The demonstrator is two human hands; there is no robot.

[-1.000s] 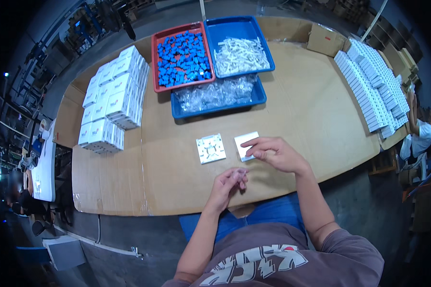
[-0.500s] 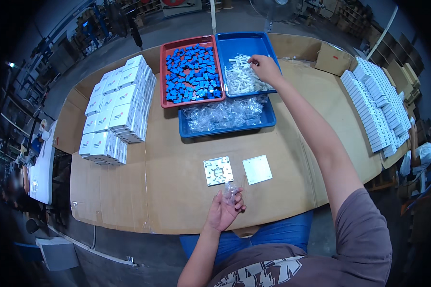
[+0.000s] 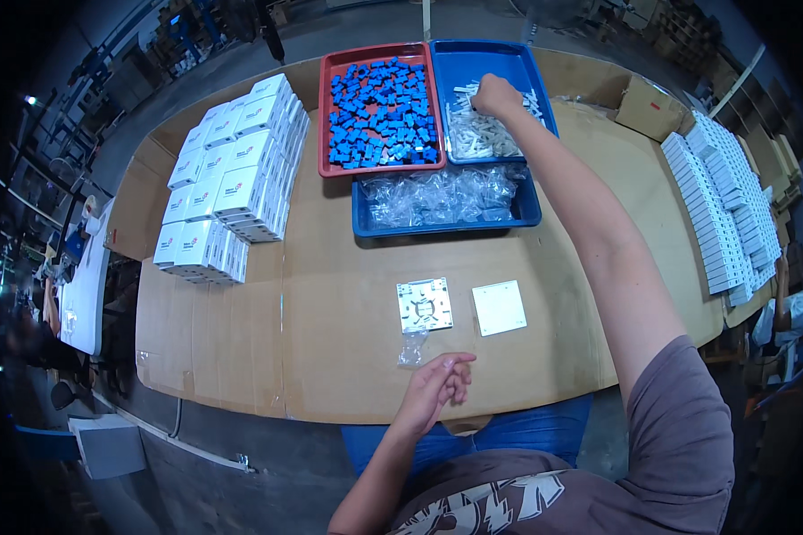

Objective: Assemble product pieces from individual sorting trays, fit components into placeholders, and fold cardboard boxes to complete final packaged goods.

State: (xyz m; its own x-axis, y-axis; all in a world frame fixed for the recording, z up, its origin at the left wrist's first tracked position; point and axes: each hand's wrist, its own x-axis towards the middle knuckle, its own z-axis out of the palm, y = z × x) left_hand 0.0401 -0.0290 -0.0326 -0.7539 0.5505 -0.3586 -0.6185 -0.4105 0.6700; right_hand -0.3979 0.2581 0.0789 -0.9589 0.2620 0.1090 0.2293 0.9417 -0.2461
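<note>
The table (image 3: 330,357) bears left boxes (image 3: 230,183), right boxes (image 3: 718,209) and 3 trays: red tray (image 3: 325,116), lower blue tray (image 3: 446,230), upper blue tray (image 3: 482,55). The right hand (image 3: 498,95) dips into the last; whether it pinches anything, I cannot tell. The left hand (image 3: 437,385) is half spread, fingers loosely curled. Ahead of it lie the plain plate (image 3: 500,308) and, to its left, the patterned plate (image 3: 425,305), a clear bag (image 3: 411,348) at its near edge. White pieces (image 3: 482,138) lie about the right hand.

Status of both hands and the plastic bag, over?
Right hand at white pieces, far blue tray, grip unclear. Left hand half open near plastic bag. Bag on cardboard, patterned plate just beyond.
</note>
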